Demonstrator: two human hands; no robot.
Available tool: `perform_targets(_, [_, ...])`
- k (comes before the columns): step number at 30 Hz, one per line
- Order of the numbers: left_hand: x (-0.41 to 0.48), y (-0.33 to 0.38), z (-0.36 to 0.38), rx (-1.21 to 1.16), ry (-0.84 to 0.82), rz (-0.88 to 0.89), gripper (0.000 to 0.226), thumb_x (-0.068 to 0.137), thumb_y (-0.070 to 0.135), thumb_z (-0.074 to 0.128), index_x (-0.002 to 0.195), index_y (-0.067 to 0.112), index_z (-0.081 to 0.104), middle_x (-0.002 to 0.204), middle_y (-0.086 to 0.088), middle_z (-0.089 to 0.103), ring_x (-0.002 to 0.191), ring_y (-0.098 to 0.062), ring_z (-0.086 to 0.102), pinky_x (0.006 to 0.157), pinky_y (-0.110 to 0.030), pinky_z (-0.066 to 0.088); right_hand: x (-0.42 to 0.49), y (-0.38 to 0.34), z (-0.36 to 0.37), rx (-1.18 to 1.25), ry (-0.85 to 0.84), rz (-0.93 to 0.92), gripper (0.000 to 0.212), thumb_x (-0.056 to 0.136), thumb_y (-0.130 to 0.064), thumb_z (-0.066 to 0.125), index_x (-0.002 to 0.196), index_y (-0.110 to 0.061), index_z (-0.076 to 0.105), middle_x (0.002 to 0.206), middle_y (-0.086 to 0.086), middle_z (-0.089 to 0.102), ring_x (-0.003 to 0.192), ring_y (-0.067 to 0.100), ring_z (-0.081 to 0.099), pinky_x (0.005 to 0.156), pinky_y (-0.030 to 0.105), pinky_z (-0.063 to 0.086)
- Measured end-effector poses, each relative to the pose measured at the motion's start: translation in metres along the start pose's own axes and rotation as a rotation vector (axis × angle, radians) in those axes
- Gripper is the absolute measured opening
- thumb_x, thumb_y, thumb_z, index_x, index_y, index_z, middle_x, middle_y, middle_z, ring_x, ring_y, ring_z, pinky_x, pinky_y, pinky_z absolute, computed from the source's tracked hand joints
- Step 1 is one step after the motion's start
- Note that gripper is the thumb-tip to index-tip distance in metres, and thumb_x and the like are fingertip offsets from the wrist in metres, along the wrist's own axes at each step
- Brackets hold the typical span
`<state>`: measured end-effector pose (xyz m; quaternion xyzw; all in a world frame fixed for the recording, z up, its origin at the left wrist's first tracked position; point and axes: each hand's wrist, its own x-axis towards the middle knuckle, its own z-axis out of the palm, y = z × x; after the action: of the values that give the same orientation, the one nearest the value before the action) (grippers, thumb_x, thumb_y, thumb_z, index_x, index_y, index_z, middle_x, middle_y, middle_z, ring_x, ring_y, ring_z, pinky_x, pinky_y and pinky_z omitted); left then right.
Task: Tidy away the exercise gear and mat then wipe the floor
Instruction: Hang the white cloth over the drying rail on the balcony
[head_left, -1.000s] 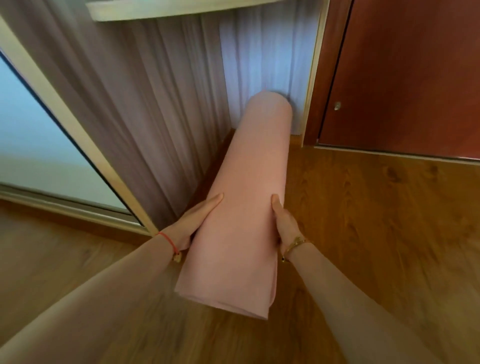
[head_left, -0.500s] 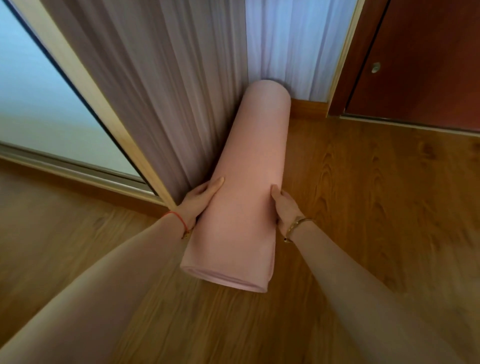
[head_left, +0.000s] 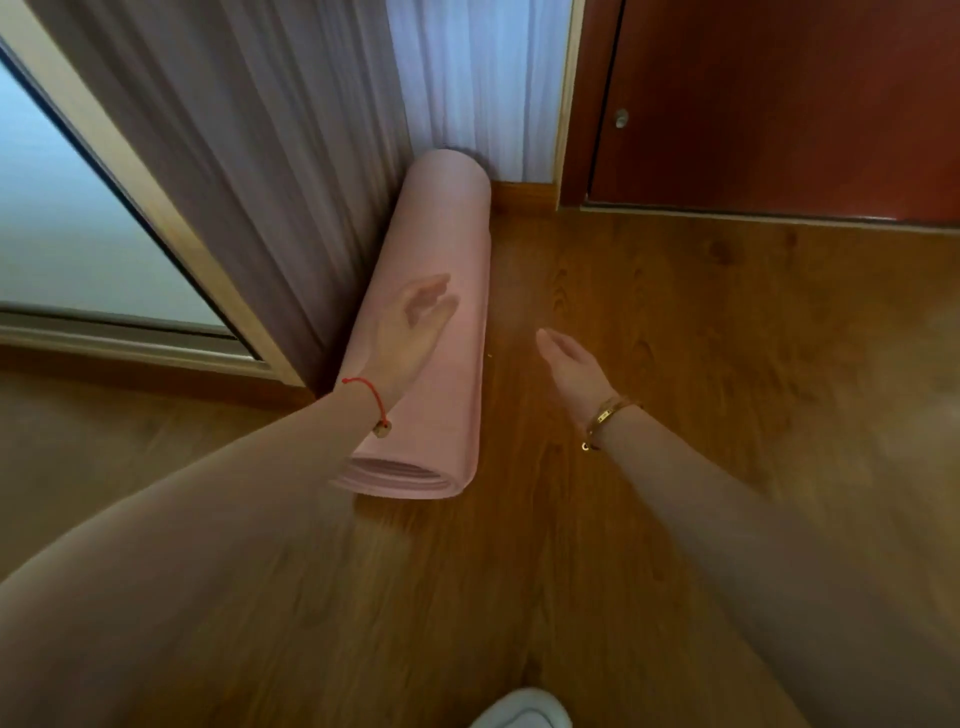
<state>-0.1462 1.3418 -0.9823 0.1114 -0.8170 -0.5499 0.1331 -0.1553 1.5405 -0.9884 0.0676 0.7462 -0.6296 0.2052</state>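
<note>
In the head view the rolled pink mat (head_left: 452, 384) lies on the wooden floor (head_left: 675, 338) along the foot of the curtain (head_left: 291, 182). Its long axis runs away from the person into the corner, coiled end nearest. The left hand (head_left: 410, 327) hangs over the roll's middle, fingers loose and gripping nothing. The right hand (head_left: 571, 364), equally slack and empty, is over bare floor just right of it, so the left is nearer.

Warm-brown wooden floor (head_left: 675, 322), grain plainly visible, running up to a wooden skirting board (head_left: 522, 197) at the far wall. Lying flat on the boards, a rolled pink mat (head_left: 452, 234), pressed alongside a grey curtain (head_left: 270, 182), far end in the corner, spiral end nearest. At the bottom edge, toe of a white shoe (head_left: 519, 712).
</note>
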Motion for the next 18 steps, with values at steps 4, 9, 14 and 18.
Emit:
perform_targets(4, [-0.046, 0.036, 0.052, 0.002, -0.202, 0.073, 0.029, 0.099, 0.025, 0.060, 0.128, 0.023, 0.064, 0.128, 0.008, 0.064, 0.121, -0.006, 0.057, 0.108, -0.026, 0.045, -0.055, 0.022, -0.061, -0.037, 0.068, -0.034, 0.049, 0.101, -0.041, 0.045, 0.147, -0.025, 0.041, 0.152, -0.001, 0.039, 0.139, 0.020, 0.039, 0.107, 0.036, 0.036])
perform_targets(9, [-0.122, 0.081, 0.112, -0.072, -0.511, 0.056, 0.034, 0.102, 0.031, 0.053, 0.134, 0.024, 0.062, 0.135, 0.008, 0.060, 0.127, -0.005, 0.052, 0.108, -0.026, 0.041, -0.127, 0.067, -0.136, -0.080, 0.158, -0.040, 0.049, 0.100, -0.045, 0.046, 0.145, -0.027, 0.043, 0.145, 0.001, 0.049, 0.132, 0.022, 0.048, 0.108, 0.046, 0.043])
perform_targets(14, [-0.201, 0.124, 0.163, -0.071, -0.770, -0.015, 0.028, 0.101, 0.034, 0.053, 0.128, 0.030, 0.062, 0.139, 0.002, 0.058, 0.131, -0.015, 0.052, 0.112, -0.039, 0.042, -0.205, 0.109, -0.197, -0.025, 0.281, 0.006, 0.047, 0.098, -0.047, 0.048, 0.140, -0.027, 0.048, 0.141, 0.000, 0.053, 0.128, 0.021, 0.050, 0.109, 0.047, 0.043])
perform_targets(18, [-0.260, 0.151, 0.186, -0.047, -0.902, -0.091, 0.030, 0.102, 0.027, 0.053, 0.130, 0.022, 0.061, 0.138, -0.003, 0.059, 0.127, -0.017, 0.055, 0.110, -0.041, 0.044, -0.271, 0.138, -0.227, 0.039, 0.359, 0.071, 0.044, 0.098, -0.045, 0.049, 0.137, -0.025, 0.051, 0.131, 0.001, 0.059, 0.119, 0.020, 0.056, 0.102, 0.044, 0.049])
